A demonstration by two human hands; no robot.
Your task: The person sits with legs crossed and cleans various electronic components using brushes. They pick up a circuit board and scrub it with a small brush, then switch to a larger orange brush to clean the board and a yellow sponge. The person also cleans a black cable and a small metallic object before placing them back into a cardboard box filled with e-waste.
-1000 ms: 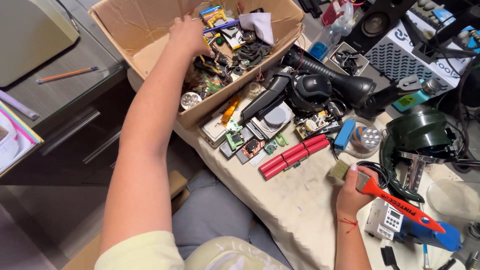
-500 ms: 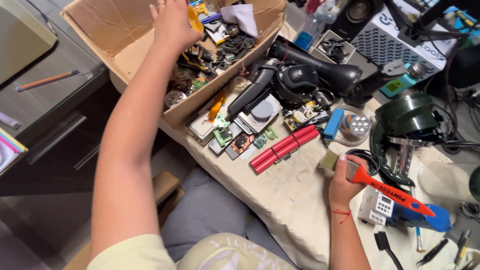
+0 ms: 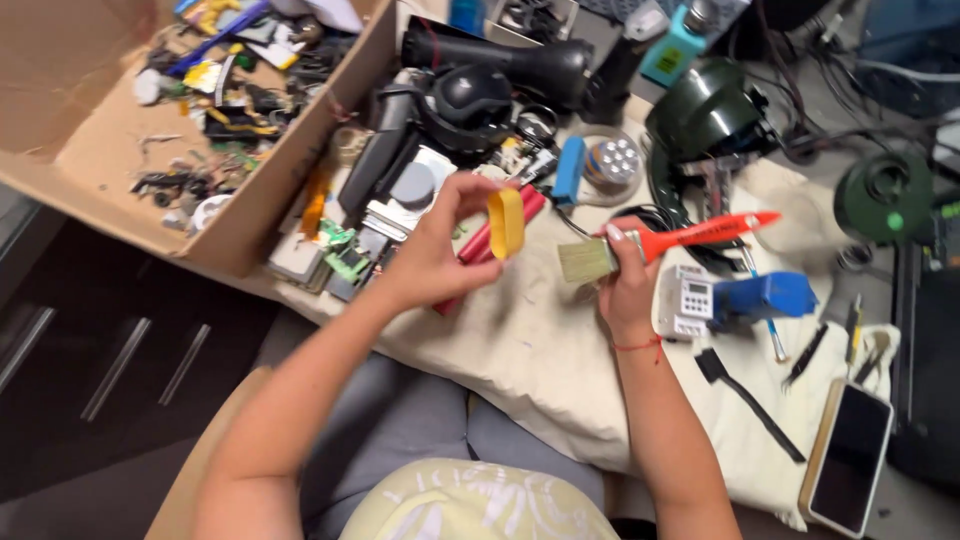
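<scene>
- The left hand (image 3: 432,250), seen a second earlier reaching deep into the cardboard box (image 3: 90,165), had been drawn back over the desk (image 3: 540,345).
- A yellow loop (image 3: 506,222), a small oval band, was pinched upright between its thumb and fingertips, just above the red cells (image 3: 480,245).
- The loop had been lifted out of the box's clutter and brought in front of the body.
- The right hand (image 3: 628,285) was clenched around a brush (image 3: 640,250) with an orange handle, as before.
- The brush bristles were now turned toward the loop, close beside it but not touching.
- A blue tool (image 3: 760,297) and a white timer (image 3: 690,300) lay just right of that hand.
- A phone (image 3: 848,455) lay at the cloth's near right corner.
</scene>
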